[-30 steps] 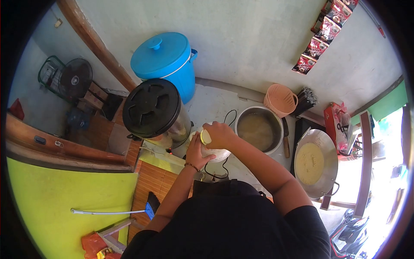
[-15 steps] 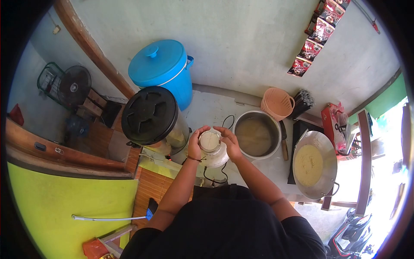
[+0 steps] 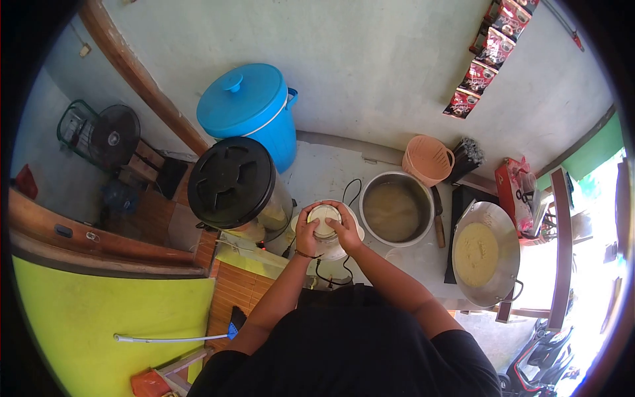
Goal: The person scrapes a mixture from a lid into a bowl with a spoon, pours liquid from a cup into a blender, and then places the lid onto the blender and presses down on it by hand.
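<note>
A round pale lid or cap point(image 3: 324, 221) tops a whitish appliance point(image 3: 329, 250) with a black cord, standing at the counter's front edge. My left hand point(image 3: 307, 225) wraps round the left side of this round top, its thumb resting on it. From the right, my right hand point(image 3: 344, 228) grips the same top, thumb also on its upper face. The fingers of both hands curl round its far rim and are partly hidden. A dark bracelet circles my left wrist.
Right of my hands sits a metal pot point(image 3: 396, 208) of cloudy liquid, then a knife point(image 3: 438, 218) and a wok point(image 3: 486, 255) of pale batter. A black-lidded container point(image 3: 231, 182) and blue bucket point(image 3: 248, 106) stand left. A peach basket point(image 3: 428, 160) is behind the pot.
Both hands have closed in on the round top; the fingers were raised and looser around it, and now the thumbs lie on it. The view has shifted slightly.
</note>
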{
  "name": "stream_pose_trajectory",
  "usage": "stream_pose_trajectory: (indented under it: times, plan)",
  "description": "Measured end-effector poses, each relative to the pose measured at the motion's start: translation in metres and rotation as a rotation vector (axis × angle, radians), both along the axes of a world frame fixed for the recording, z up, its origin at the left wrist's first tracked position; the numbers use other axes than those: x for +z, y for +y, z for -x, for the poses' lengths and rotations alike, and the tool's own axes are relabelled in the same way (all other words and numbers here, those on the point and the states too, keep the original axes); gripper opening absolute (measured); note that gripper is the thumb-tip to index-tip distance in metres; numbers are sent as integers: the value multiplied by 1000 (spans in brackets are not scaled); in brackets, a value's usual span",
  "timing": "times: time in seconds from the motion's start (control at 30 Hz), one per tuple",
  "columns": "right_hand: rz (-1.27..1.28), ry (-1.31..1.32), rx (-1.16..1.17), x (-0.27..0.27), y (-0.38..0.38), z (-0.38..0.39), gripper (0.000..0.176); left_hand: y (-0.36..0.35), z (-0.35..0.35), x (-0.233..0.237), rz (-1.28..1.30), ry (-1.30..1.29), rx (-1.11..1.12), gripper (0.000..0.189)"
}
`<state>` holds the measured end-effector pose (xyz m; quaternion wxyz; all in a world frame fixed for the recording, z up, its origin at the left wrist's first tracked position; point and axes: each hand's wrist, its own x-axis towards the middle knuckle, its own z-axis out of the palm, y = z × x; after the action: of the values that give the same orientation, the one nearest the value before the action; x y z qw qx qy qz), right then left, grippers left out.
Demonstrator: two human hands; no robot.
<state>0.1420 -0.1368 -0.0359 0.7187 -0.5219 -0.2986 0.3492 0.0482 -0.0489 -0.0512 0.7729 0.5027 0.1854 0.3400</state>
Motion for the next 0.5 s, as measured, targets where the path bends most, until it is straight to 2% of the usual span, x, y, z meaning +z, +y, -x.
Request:
stream_pose_trajectory:
  times: [0.17,0.27,0.5]
  plan:
    - [4,-44,-12,-3,0,0,40,2,2,-4,-3,-58,-16,42]
    - [13,-83,-24,-7,0,0,40,4,0,-18,-86,41,29,42]
    - [41,-129,-28,-7,1,0,39,6,-1,-16,-64,14,8,40]
